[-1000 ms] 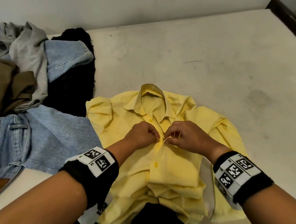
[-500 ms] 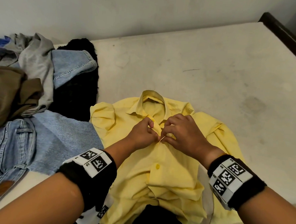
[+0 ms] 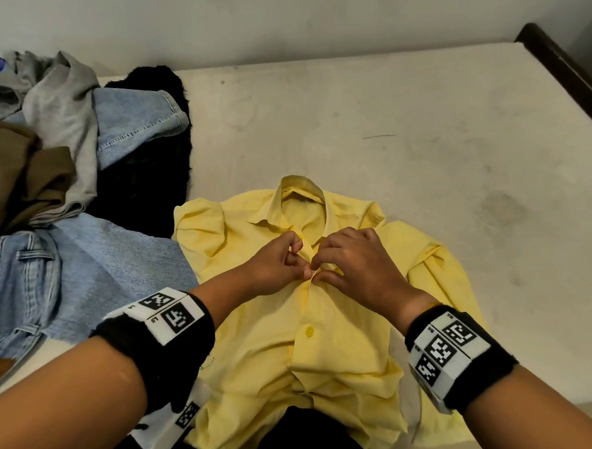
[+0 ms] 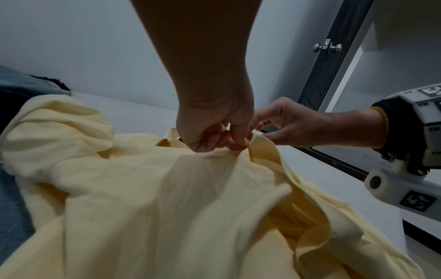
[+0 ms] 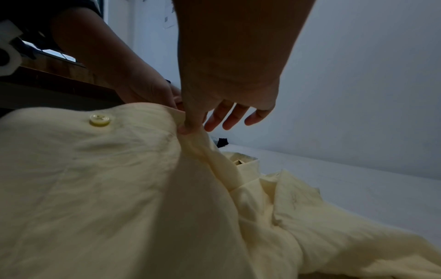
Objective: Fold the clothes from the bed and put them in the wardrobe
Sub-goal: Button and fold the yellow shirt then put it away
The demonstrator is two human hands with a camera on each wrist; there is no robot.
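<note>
Since a second ago both hands have moved up the shirt's front toward the collar, and the button they worked at then now lies fastened below them.

Nearest, at the bed's near edge, the shirt's [image 3: 315, 355] crumpled hem bunches over something black. The yellow shirt lies front up in the middle of the near half of the bed [image 3: 412, 137], collar toward the far edge, sleeves tucked in at both sides. One closed button [image 3: 309, 330] shows on the placket below the hands.

The left hand [image 3: 279, 263] has its fingers curled, thumb and forefinger pinching the placket edge just under the collar. The right hand [image 3: 356, 261] meets it from the other side, thumb and forefinger pinching the opposite edge, the other fingers loosely spread above the cloth. The two hands touch at the fingertips. In the wrist views the pinched fabric stands up in a small ridge; whether a button sits between the fingers is hard to tell, as the hands cover that spot.

Along the left edge lie jeans [image 3: 20, 285], just beside the shirt's left shoulder. Farther back sits a heap: a brown garment [image 3: 12, 175], a grey one [image 3: 67, 116], a denim leg [image 3: 135, 123] and a black fuzzy piece [image 3: 150, 168]. The far right corner shows a dark frame [image 3: 569, 77].
</note>
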